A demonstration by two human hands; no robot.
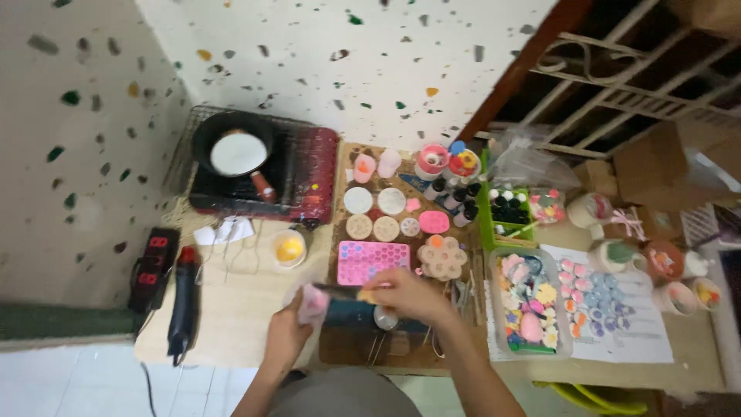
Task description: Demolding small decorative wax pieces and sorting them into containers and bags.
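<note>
Right hand (407, 293) fingers grip a knife (340, 290) lying level, tip leftward into left hand's (289, 328) pink cloth (312, 303).

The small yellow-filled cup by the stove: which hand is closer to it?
Left. The left hand, clutching a pink cloth, sits just below the cup; the right hand is farther right.

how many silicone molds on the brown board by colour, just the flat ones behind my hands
White round molds: 2
Beige round molds: 2
Pink molds, one oval and one rectangular tray: 2
Tan flower-shaped mold: 1
Total: 7; a few smaller blurred pieces are left out.
</note>
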